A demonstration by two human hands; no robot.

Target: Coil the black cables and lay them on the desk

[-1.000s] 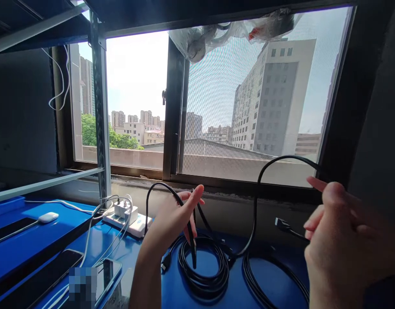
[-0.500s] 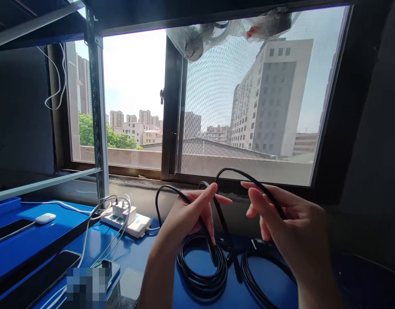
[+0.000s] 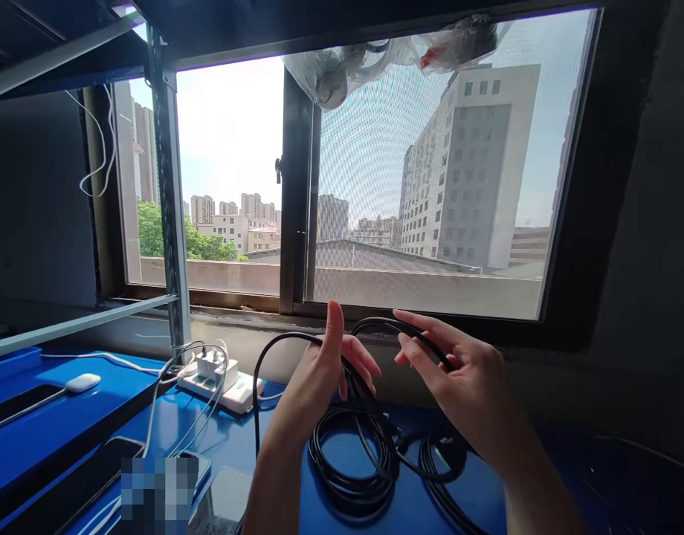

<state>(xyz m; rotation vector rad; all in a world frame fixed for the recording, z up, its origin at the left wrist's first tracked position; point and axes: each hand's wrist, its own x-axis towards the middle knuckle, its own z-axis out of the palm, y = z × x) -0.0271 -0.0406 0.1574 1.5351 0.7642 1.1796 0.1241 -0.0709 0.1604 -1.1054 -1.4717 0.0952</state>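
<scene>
A black cable [image 3: 375, 322] arches between my two hands above the blue table. My left hand [image 3: 314, 386] has it lying across the palm, thumb raised and the other fingers curled loosely around it. On that hand's outer side the cable bends down past the wrist. My right hand [image 3: 470, 379] holds another stretch between thumb and fingers, its forefinger pointing left along the arch. Beneath the hands rests a coil of black cable [image 3: 358, 494]. A second black coil [image 3: 434, 483] lies to its right, partly behind my right forearm. The cable's ends are hard to make out.
A white power strip [image 3: 242, 390] with plugs and wires stands left of my hands. Phones [image 3: 68, 483] and a white charger [image 3: 83, 383] lie further left. A metal shelf post [image 3: 172, 223] rises before the window [image 3: 297, 186]. Plastic bags [image 3: 331, 74] hang overhead.
My right hand has moved left and my hands are closer together. The cable arch between them is lower. My left thumb has swung upright, and a cable loop now droops over the right coil.
</scene>
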